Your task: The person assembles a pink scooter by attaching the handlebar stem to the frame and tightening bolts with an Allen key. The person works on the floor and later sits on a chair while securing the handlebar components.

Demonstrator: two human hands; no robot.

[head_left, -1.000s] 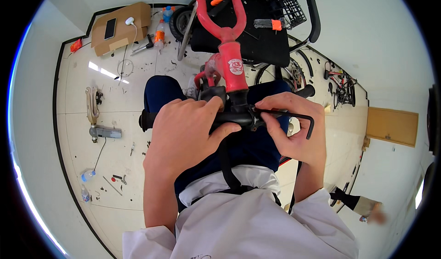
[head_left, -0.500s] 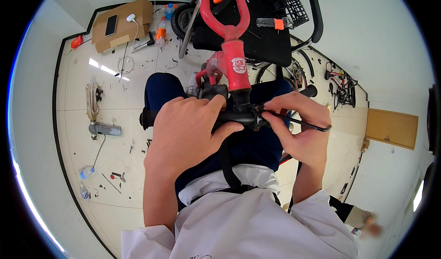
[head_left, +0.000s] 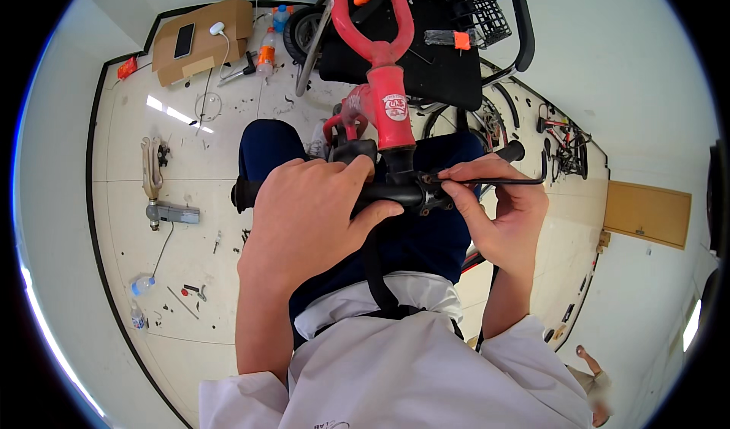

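Pale tiled floor [head_left: 205,163] all around, littered with small bits, and white walls curving up at the edges. Right in the middle is a red bike frame [head_left: 384,94] with its fork legs pointing away toward the far side, and a black handlebar [head_left: 380,195] running left to right just in front of the person's lap.

Left hand [head_left: 312,208] is clenched over the handlebar just left of the stem, fingers wrapped over the top and the thumb hooked underneath. Right hand [head_left: 498,212] is pinching a thin black hex key [head_left: 487,180] between thumb and fingertips. The key lies roughly level, its left tip sitting at the stem clamp [head_left: 426,193], its long end sticking out to the right. The black grip [head_left: 511,152] on the right end of the bar shows just beyond that hand.

Other stuff around: a cardboard box [head_left: 201,37] at the far left with a phone [head_left: 183,41] lying on it, a couple of plastic bottles [head_left: 266,52] near the box, and a power tool [head_left: 171,214] on the floor to the left with another bottle [head_left: 141,284] nearer. A black bike with a wire basket [head_left: 490,18] sits behind the red frame, and a brown board [head_left: 646,214] leans on the right wall.
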